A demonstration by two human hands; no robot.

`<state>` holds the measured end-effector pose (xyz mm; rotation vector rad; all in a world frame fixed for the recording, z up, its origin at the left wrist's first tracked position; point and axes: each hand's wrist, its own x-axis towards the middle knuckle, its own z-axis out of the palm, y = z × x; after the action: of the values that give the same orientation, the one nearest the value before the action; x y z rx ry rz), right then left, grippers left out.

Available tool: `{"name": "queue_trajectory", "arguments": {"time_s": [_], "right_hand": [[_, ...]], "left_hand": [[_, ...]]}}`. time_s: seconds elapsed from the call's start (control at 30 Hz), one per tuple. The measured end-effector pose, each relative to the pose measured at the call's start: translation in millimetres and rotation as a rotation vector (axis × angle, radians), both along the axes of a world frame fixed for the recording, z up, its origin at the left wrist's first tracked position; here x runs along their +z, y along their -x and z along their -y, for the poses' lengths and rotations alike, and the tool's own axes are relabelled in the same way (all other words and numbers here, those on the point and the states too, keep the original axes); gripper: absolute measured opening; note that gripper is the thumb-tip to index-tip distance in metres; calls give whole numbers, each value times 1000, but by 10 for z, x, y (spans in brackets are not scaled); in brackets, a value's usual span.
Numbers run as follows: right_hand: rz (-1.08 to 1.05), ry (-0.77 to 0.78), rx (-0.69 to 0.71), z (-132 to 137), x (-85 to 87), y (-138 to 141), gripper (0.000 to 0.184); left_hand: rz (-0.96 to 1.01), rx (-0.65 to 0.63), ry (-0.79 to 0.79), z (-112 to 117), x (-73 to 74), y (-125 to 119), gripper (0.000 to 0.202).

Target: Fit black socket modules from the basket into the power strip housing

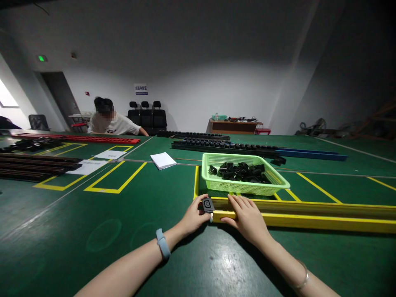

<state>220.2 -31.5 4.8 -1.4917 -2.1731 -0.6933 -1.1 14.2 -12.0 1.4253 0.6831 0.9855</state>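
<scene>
My left hand (192,217) pinches a small black socket module (208,204) with a white tab, held at the left end of a long yellow rail (309,214) lying across the green table. My right hand (247,218) rests on top of that rail near its left end, fingers laid flat and close together, holding it down. Just behind the rail stands a light green plastic basket (275,179) holding several black socket modules (238,171).
Long black and blue rails (247,147) with fitted sockets lie behind the basket. More black strips (34,165) and a red rail (93,139) lie at the left, with white papers (163,160) and yellow floor-tape boxes. A person (113,119) leans over the far table.
</scene>
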Motion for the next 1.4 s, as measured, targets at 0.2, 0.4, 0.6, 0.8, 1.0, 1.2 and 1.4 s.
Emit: {"name": "queue_trajectory", "arguments": {"time_s": [0.2, 0.4, 0.6, 0.8, 1.0, 1.2, 1.4], "right_hand": [[-5, 0, -1, -9, -19, -7, 76], [-10, -1, -1, -13, -28, -5, 77], [-14, 8, 0, -9, -19, 1, 76], [-13, 16, -8, 1, -5, 13, 76], [-17, 4, -5, 5, -1, 17, 75], [-14, 14, 0, -3, -8, 6, 76], [-23, 16, 3, 11, 12, 17, 76]], "left_hand": [[29, 20, 95, -6, 49, 4, 66], [31, 10, 122, -16, 70, 28, 67], [64, -8, 112, -9, 84, 41, 67], [85, -31, 86, -14, 64, 35, 68], [-56, -71, -52, 1, 56, 43, 85], [-355, -89, -298, 72, 89, 49, 100], [-383, -55, -392, 105, 79, 41, 92]]}}
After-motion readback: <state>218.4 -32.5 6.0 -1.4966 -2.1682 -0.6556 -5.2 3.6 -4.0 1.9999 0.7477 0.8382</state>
